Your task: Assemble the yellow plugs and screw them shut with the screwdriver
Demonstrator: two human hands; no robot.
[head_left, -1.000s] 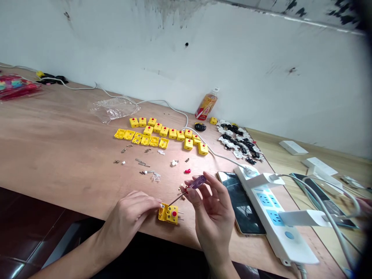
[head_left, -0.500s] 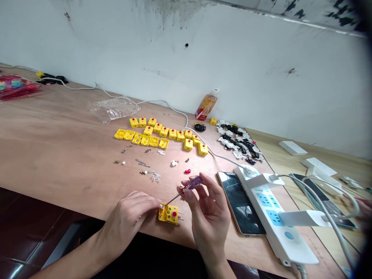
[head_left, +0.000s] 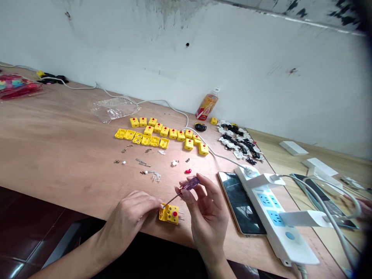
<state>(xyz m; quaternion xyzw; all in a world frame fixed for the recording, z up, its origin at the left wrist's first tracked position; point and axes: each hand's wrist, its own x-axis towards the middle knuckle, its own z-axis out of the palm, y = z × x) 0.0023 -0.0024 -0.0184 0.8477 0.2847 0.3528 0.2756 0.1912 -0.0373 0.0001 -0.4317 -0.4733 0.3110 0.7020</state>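
Note:
Near the front edge of the table lies an open yellow plastic housing (head_left: pixel 169 214) with a red button, two thin metal pins sticking out on its right. My right hand (head_left: pixel 207 217) grips a screwdriver (head_left: pixel 190 183) by its purple see-through handle, fingers curled around it. The shaft slants down left, its tip at the housing's upper left edge. There my left hand (head_left: pixel 135 211) is closed in a pinch, fingertips at the screwdriver tip. A tiny whitish spot shows at those fingertips; what they hold is too small to name.
Yellow button boxes (head_left: pixel 164 131) and open yellow shells (head_left: pixel 145 140) line the table behind. Small metal and white parts (head_left: pixel 157 176) lie nearer, beside a red cap (head_left: pixel 188 171). At right are a phone (head_left: pixel 241 203), a power strip (head_left: pixel 290 236) and another person's hand (head_left: pixel 364 207).
The screwdriver handle and my right hand have shifted slightly left. My left hand and the yellow housing stay nearly as they were.

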